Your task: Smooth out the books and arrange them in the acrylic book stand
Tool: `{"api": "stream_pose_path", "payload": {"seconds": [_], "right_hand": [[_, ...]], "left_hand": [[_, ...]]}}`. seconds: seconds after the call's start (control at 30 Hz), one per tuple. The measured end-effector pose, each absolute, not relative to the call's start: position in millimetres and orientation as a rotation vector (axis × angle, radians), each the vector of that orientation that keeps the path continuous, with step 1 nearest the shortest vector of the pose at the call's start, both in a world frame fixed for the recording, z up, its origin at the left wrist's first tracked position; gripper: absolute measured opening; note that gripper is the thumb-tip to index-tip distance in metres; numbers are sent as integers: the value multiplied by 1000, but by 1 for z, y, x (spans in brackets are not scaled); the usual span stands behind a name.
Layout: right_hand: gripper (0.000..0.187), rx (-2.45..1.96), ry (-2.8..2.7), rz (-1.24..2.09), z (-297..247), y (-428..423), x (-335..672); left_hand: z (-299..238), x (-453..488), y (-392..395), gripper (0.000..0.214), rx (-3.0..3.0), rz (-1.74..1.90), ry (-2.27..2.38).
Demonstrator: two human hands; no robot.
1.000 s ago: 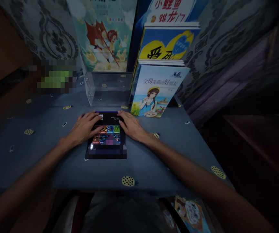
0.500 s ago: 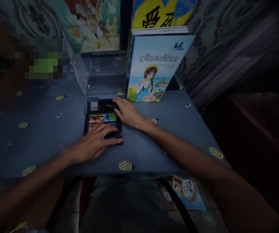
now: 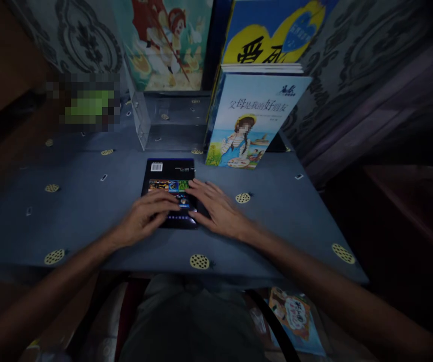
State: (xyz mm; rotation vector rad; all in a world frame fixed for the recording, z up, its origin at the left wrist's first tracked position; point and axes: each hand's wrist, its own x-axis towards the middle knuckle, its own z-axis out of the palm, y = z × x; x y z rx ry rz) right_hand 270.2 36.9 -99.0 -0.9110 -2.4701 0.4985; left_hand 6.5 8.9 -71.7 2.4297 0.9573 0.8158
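Note:
A thin black book (image 3: 163, 173) lies flat on the table, a barcode near its far left corner and rows of small colourful pictures across its middle. Over the lower left part of the book rests my left hand (image 3: 144, 213), its fingers stretched across the pictures. My right hand (image 3: 216, 208) lies at the book's right edge with fingers spread and the fingertips on the cover. Neither hand grips the book. Just beyond my right hand stands a light-blue picture book (image 3: 246, 120) showing a child in a yellow hat.
Behind the blue book stands a blue and yellow book (image 3: 269, 35). To its left, a clear acrylic stand (image 3: 141, 120) bears a green illustrated book (image 3: 167, 45). The table's cloth (image 3: 99, 216) has a pineapple print. Another book (image 3: 295, 322) lies below the table edge at right.
My right hand has come nearer to me, from the book's far right corner down to its right side. My left hand stays on the cover. The view has shifted slightly.

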Motion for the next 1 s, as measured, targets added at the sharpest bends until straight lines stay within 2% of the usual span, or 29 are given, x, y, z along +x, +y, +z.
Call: {"api": "stream_pose_path", "payload": {"seconds": [0.07,0.2,0.4,0.5,0.67,0.73,1.0], "right_hand": [[49,-897,-2496,489,-98,28,275],[49,-853,-2514,488,-98,22,280],[49,-875,-2507,513,-100,22,281],[56,-872,-2520,515,-100,22,281],[73,-844,-2532,510,-100,22,281],[72,-852,-2533,508,-100,23,280],[57,-856,-2569,417,-101,21,279]], "left_hand": [[-69,-7,13,31,2349,912,1210],[-72,-36,19,34,2377,828,1533],[-80,-51,15,39,2457,666,1513],[-76,-54,8,43,2481,571,1451],[-72,-63,-3,69,2596,394,1210],[-73,-65,-4,74,2627,373,1188],[-78,-60,-8,66,2811,287,1158]]}}
